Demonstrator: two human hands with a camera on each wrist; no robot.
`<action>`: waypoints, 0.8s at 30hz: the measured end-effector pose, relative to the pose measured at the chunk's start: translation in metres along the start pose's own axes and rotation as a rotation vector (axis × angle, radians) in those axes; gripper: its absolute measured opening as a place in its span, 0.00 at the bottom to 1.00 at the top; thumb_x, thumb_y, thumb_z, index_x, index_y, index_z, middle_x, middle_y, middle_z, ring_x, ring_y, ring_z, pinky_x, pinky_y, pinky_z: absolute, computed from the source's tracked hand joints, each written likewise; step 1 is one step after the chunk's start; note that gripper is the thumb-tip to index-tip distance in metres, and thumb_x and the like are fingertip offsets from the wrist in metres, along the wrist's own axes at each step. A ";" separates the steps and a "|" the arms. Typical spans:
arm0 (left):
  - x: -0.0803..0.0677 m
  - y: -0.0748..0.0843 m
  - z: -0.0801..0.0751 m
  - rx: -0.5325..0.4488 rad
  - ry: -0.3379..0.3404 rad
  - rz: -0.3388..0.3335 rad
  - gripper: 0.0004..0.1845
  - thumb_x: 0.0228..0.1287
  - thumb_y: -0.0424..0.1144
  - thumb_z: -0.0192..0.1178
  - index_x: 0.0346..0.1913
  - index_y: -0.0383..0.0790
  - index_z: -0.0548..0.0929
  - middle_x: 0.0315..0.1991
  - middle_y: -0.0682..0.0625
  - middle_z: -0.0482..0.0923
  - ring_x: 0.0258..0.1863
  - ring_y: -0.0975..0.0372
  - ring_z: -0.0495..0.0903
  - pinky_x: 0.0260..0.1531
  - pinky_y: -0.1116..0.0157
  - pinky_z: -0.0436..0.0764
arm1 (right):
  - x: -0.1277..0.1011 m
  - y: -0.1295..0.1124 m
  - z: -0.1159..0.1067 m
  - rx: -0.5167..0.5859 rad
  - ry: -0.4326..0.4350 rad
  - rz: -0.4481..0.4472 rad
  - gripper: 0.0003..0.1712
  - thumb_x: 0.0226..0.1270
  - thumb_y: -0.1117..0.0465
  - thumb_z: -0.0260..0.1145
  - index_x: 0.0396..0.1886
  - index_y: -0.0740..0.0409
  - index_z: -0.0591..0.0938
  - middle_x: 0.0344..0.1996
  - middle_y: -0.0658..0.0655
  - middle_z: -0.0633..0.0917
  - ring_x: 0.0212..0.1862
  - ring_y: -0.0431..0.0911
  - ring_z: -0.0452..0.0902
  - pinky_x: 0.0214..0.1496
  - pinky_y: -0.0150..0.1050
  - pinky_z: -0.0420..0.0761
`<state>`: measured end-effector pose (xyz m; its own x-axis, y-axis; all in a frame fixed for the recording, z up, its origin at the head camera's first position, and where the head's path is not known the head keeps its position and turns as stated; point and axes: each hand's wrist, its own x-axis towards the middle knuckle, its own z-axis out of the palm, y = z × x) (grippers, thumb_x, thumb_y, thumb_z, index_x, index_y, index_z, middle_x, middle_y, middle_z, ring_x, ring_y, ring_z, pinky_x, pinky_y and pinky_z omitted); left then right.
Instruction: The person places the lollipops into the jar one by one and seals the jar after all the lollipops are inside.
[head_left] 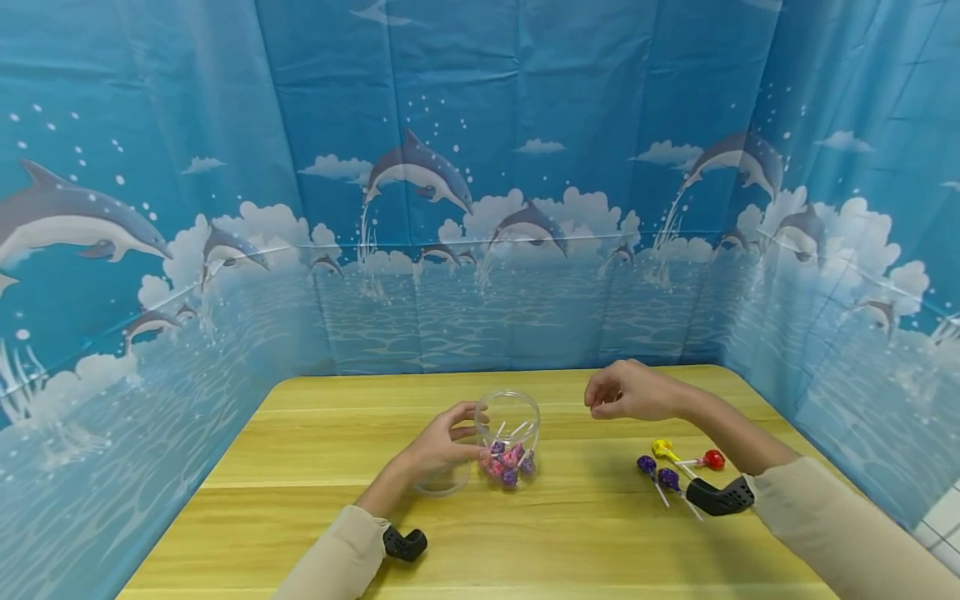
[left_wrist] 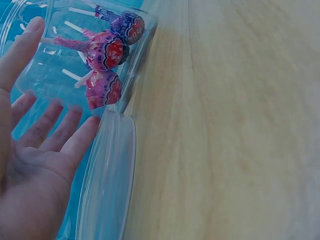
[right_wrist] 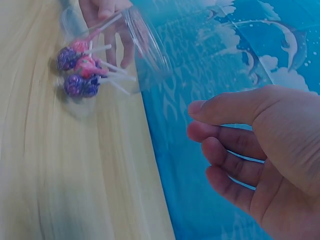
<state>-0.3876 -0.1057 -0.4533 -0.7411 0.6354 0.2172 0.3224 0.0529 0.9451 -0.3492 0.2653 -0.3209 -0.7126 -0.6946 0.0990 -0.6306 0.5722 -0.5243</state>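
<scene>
My left hand [head_left: 444,444] holds a clear plastic jar [head_left: 537,414] from its left side, fingers and thumb spread about the wall. The jar stands upright, its mouth uncovered. Inside, several pink and purple wrapped lollipops [left_wrist: 106,52] lie heads down with white sticks up. Beside the jar, below that hand, a clear round lid [left_wrist: 110,175] lies on the table. To the jar's right, my right hand [head_left: 636,390] is raised above the table, its fingers loosely bent and holding nothing; in the right wrist view a gap shows below the thumb [right_wrist: 225,109].
On the right of the wooden table [head_left: 300,450] lie loose lollipops: a yellow one [head_left: 662,449], a red one [head_left: 713,459] and two purple ones, one [head_left: 647,464] left of the other [head_left: 669,478]. A blue dolphin-print curtain [head_left: 480,317] hangs behind and at both sides.
</scene>
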 end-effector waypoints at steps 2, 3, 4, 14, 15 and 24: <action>0.000 0.000 0.001 0.001 0.000 -0.005 0.37 0.70 0.36 0.69 0.78 0.42 0.66 0.69 0.39 0.68 0.72 0.43 0.66 0.66 0.53 0.75 | -0.006 0.002 -0.001 0.008 0.003 0.016 0.03 0.74 0.64 0.68 0.42 0.55 0.87 0.36 0.48 0.86 0.39 0.45 0.84 0.41 0.39 0.86; -0.001 0.000 0.001 0.001 0.002 -0.010 0.37 0.70 0.36 0.69 0.78 0.43 0.66 0.69 0.39 0.68 0.72 0.43 0.67 0.66 0.53 0.75 | -0.009 0.004 -0.001 0.011 0.007 0.020 0.03 0.74 0.64 0.68 0.42 0.55 0.87 0.36 0.48 0.86 0.39 0.45 0.84 0.41 0.39 0.85; -0.001 0.001 0.001 0.001 0.001 -0.014 0.37 0.70 0.36 0.69 0.78 0.43 0.66 0.69 0.40 0.68 0.72 0.44 0.67 0.66 0.53 0.75 | -0.012 0.005 -0.001 0.015 0.011 0.027 0.03 0.75 0.63 0.68 0.42 0.55 0.87 0.36 0.49 0.86 0.39 0.45 0.84 0.41 0.39 0.85; -0.001 -0.002 0.001 -0.008 0.000 -0.016 0.37 0.70 0.36 0.69 0.77 0.42 0.66 0.68 0.41 0.69 0.72 0.43 0.67 0.65 0.54 0.76 | -0.043 0.025 -0.002 0.040 0.063 0.083 0.03 0.75 0.62 0.68 0.43 0.55 0.87 0.38 0.52 0.86 0.40 0.44 0.83 0.44 0.39 0.85; -0.001 -0.001 0.001 -0.009 0.000 -0.015 0.37 0.70 0.35 0.69 0.77 0.42 0.66 0.69 0.41 0.69 0.72 0.43 0.67 0.65 0.54 0.76 | -0.047 0.027 -0.002 0.044 0.069 0.094 0.03 0.75 0.62 0.68 0.43 0.55 0.87 0.38 0.52 0.86 0.40 0.44 0.83 0.44 0.39 0.85; 0.000 0.000 0.000 -0.008 -0.004 -0.003 0.37 0.70 0.34 0.69 0.78 0.42 0.65 0.70 0.39 0.68 0.72 0.43 0.66 0.65 0.54 0.76 | -0.084 0.056 0.007 0.120 0.100 0.196 0.05 0.74 0.63 0.69 0.44 0.60 0.86 0.39 0.56 0.87 0.41 0.51 0.85 0.42 0.38 0.85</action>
<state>-0.3877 -0.1057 -0.4530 -0.7397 0.6381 0.2137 0.3158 0.0487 0.9476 -0.3224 0.3528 -0.3646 -0.8485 -0.5251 0.0654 -0.4402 0.6320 -0.6378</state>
